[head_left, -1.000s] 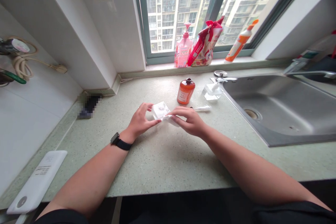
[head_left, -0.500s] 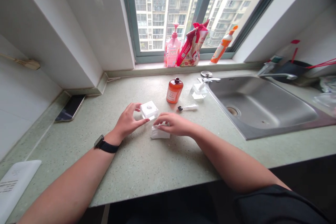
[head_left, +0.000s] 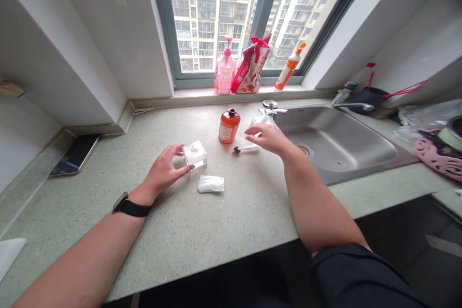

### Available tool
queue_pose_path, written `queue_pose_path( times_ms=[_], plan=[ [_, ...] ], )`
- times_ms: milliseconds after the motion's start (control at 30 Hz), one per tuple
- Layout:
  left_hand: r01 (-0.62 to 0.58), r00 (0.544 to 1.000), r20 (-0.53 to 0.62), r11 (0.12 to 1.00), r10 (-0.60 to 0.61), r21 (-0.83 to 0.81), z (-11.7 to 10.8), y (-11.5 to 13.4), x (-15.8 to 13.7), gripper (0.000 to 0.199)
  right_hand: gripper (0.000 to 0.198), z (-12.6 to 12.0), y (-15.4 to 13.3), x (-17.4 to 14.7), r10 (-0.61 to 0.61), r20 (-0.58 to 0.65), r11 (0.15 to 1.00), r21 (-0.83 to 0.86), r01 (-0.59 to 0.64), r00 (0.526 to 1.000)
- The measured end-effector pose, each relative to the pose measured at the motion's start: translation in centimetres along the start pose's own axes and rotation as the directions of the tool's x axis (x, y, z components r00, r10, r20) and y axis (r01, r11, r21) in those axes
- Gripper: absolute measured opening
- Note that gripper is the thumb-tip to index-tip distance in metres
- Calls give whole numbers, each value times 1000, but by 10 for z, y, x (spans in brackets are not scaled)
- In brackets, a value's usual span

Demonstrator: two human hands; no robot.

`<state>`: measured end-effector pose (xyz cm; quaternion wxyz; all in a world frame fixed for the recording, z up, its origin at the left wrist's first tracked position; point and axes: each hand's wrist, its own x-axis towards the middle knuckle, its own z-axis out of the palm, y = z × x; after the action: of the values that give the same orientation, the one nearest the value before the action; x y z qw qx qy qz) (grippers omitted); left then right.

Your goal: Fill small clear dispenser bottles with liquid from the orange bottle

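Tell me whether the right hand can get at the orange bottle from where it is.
Probably yes: the right hand looks empty and is close to the orange bottle, with nothing visible between them.

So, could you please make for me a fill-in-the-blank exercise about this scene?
The clear container is touched by the ____ hand.
The dark-necked bottle on the counter is coloured ____.
The pump bottle on the windowsill is coloured ____.
The sink lies on the person's ____ side.

Missing words: left; orange; pink; right.
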<state>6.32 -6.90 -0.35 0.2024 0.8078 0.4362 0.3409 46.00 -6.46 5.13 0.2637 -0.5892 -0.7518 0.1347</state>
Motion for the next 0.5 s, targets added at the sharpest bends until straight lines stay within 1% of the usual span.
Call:
queue_pose_path(
  times_ms=[67,133,200,267,333,400,500],
  plan=[
    [6,1000,5,1000,-6,1,0,0,0,61,20,-7,18,-1,60,62,996,-71,-55,996],
    [10,1000,8,1000,-10,-3,0,0,0,61,29,-10,31,-3,79,141,989,-133,-60,987],
    [17,1000,9,1000,-17,-6,0,1,0,62,37,-10,40,-4,100,207,982,-181,-62,973],
    [24,1000,12,1000,-24,-7,0,2,0,62,42,-7,46,-4,141,239,971,-224,-87,961],
    [24,1000,14,1000,-23,-11,-1,3,0,62,42,-5,49,-2,182,253,959,-261,-114,950],
    [20,1000,15,1000,-19,-17,-1,3,0,62,38,-4,49,-1,201,267,952,-278,-124,942],
    [32,999,22,999,-32,-21,-2,5,0,62,31,-6,47,1,183,287,961,-255,-109,940]
  ],
)
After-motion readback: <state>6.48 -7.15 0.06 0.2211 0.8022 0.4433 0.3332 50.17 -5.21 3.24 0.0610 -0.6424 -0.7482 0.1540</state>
